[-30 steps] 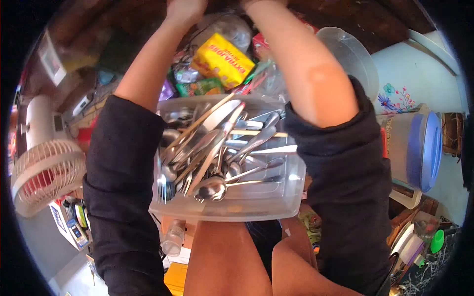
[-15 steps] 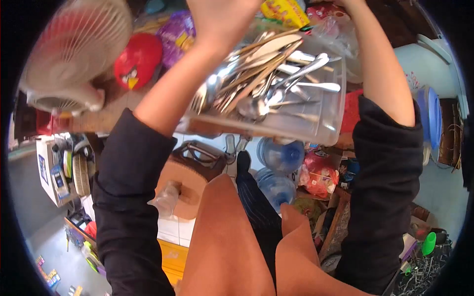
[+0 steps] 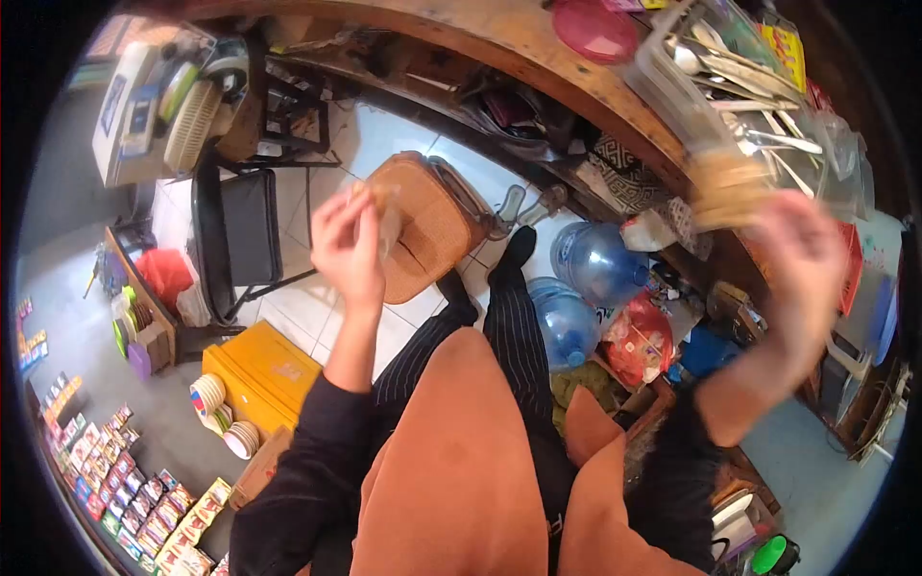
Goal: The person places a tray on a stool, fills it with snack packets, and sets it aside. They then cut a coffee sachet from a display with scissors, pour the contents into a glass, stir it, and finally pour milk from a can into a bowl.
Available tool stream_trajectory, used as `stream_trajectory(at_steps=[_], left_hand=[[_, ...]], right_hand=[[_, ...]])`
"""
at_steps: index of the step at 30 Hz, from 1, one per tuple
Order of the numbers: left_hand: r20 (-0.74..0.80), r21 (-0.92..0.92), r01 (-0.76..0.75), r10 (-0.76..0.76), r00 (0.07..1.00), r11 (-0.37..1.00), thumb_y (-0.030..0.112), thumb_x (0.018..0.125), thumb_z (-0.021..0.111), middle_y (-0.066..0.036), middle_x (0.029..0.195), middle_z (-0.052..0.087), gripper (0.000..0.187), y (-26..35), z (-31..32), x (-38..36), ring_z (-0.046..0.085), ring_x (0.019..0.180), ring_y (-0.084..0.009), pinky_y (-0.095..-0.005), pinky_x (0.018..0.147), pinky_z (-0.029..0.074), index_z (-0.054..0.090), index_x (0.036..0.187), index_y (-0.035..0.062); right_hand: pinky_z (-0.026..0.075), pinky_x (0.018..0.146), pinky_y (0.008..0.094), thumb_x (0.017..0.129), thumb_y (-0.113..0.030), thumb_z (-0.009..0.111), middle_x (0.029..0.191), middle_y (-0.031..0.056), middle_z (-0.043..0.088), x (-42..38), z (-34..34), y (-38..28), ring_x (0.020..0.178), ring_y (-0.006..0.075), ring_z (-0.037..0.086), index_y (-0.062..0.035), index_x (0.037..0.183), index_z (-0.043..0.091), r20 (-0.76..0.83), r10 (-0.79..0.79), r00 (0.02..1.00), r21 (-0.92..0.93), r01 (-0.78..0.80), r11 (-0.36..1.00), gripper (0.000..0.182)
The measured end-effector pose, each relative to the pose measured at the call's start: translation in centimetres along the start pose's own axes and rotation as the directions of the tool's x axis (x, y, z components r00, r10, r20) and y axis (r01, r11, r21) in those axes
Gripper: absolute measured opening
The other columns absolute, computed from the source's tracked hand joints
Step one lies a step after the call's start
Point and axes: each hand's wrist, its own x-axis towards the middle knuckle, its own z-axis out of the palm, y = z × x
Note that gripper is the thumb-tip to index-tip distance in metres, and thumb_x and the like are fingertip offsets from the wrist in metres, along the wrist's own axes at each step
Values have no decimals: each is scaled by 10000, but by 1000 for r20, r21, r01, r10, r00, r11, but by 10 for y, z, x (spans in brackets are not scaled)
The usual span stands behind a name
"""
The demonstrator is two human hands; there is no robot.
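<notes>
My left hand [image 3: 348, 240] is raised above the brown woven stool [image 3: 437, 226], its fingers closed on a small piece of clear plastic [image 3: 392, 204]. At the right, my right hand [image 3: 795, 245] is smeared by motion. Its fingers are by a blurred tan bundle [image 3: 730, 187], whose exact nature I cannot make out. Just beyond that bundle, the clear plastic bin [image 3: 669, 96] holds spoons, forks and wooden utensils [image 3: 744, 77].
Below the wooden table [image 3: 461, 29] lie large blue water bottles [image 3: 600, 264] and a red plastic bag [image 3: 637, 338]. A black folding chair [image 3: 254, 230] stands left of the stool. Nearer are a yellow box [image 3: 264, 374] and stacked bowls [image 3: 240, 439].
The view has swung left, so the bin now shows at the upper right. My left hand has come down over the stool, and my right hand has moved lower, beside the bin.
</notes>
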Motion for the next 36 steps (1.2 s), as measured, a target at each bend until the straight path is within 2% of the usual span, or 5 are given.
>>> stream_trajectory(at_steps=[7, 18, 27, 33, 36], left_hand=[[35, 434, 57, -80, 996, 899, 46, 752, 652, -75, 897, 573, 139, -64, -67, -12, 557, 814, -155, -256, 717, 442, 701, 880, 69], [226, 739, 20, -276, 934, 673, 152, 725, 647, -74, 985, 593, 198, -86, -88, -22, 537, 937, -246, -354, 837, 396, 682, 914, 105], [314, 617, -59, -177, 933, 784, 138, 709, 637, -94, 1062, 548, 231, -71, -76, -2, 485, 1020, -286, -395, 929, 320, 647, 938, 108], [736, 290, -72, -174, 655, 954, 2, 719, 596, -134, 1037, 550, 260, 10, -15, 55, 552, 961, -258, -335, 839, 436, 628, 976, 27], [851, 35, -321, 140, 506, 946, -1, 716, 595, -134, 1011, 563, 226, 75, 39, 89, 560, 948, -252, -315, 837, 428, 632, 938, 15]], right_hand=[[501, 659, 228, 713, -13, 661, 786, 80, 637, -60, 271, 91, 713, 117, 612, 32, 861, 605, 563, 207, 800, 424, -494, 759, 165], [498, 665, 291, 710, -20, 640, 839, 117, 609, -101, 400, 111, 741, 193, 614, 14, 852, 589, 445, 75, 892, 260, -209, 943, 155], [486, 736, 273, 756, 4, 593, 1008, 103, 556, -87, 317, 103, 855, 176, 589, -15, 938, 590, 397, 106, 912, 402, -276, 873, 183], [478, 744, 263, 745, 50, 565, 1003, 110, 590, -54, 173, 76, 880, 165, 586, -16, 842, 625, 2, -103, 995, 194, 100, 976, 132], [466, 751, 324, 673, 55, 578, 890, 93, 634, -14, 73, 37, 834, 216, 595, -55, 770, 641, -159, -502, 850, -176, 476, 862, 159]])
